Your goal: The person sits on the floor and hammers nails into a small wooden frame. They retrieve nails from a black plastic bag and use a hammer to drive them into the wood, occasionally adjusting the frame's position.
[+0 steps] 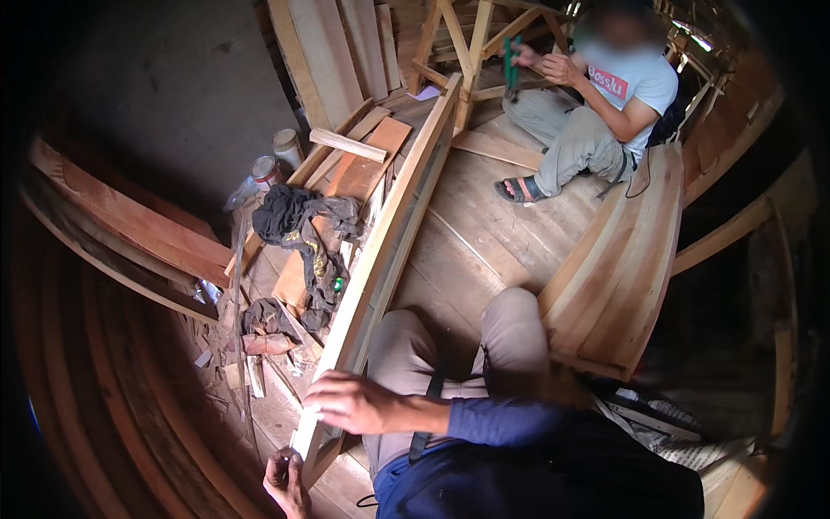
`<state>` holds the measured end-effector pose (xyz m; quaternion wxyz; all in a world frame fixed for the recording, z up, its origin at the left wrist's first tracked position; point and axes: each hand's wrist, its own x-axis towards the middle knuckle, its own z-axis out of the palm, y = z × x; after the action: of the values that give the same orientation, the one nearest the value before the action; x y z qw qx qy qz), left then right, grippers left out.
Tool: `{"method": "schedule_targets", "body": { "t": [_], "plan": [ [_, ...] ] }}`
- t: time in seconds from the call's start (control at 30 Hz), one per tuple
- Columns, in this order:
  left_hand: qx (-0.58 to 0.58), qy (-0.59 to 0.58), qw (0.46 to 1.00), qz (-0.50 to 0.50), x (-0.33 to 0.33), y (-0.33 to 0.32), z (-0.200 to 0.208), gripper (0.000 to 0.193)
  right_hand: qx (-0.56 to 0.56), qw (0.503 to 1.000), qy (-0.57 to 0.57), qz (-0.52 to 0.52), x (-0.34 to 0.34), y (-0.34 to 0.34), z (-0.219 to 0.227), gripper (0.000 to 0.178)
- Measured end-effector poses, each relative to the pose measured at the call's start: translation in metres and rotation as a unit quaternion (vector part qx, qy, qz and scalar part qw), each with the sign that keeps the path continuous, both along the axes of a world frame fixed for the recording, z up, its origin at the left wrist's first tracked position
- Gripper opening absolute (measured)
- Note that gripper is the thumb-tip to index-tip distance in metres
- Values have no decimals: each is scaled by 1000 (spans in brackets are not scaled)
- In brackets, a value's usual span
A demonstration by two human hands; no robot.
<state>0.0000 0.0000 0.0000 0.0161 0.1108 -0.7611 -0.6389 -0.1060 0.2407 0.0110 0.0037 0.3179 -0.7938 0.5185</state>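
Two hands are set on a long wooden frame point(393, 225) that runs from the lower left of the view up toward the middle top. The right hand point(350, 403) is laid flat across the frame's near end, fingers spread and loose, not closed around anything. The left hand point(287, 483) is seen at the bottom edge, just below the frame's end and touching it or nearly so; whether it grips the wood cannot be told, as the fingers are partly hidden. The right forearm is covered by a dark blue sleeve point(506, 419), and bent knees in beige trousers point(510, 333) are seen just right of the frame.

The frame rests on a plank floor point(484, 233). To its left, a dark cloth point(298, 221) is draped over reddish boards point(359, 169), with a second rag point(264, 318) and wood scraps lower down. Two small cans point(277, 160) stand near the boards' far end, by a grey wall point(164, 78). A short pale batten point(347, 144) lies across the boards.

To the right, a curved stack of planks point(618, 259) is set on the floor. Beyond it another person point(605, 104) is seated in a pale shirt and grey trousers, with a green tool point(512, 69) held in raised hands, beside a wooden trestle point(462, 43).
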Motion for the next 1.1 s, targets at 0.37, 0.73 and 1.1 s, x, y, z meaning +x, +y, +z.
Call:
{"method": "schedule_targets", "body": {
  "t": [0.37, 0.73, 1.1],
  "plan": [
    [-33, 30, 999, -12, -4, -16, -13, 13, -20, 990, 94, 103, 13, -70, -21, 28],
    [-81, -26, 994, -75, 2, -34, -16, 37, -56, 992, -93, 57, 9, -73, -4, 15],
    [-25, -32, 999, -17, 16, -70, -57, 39, -143, 981, -117, -52, -43, -26, 5, 19]
  ]
}}
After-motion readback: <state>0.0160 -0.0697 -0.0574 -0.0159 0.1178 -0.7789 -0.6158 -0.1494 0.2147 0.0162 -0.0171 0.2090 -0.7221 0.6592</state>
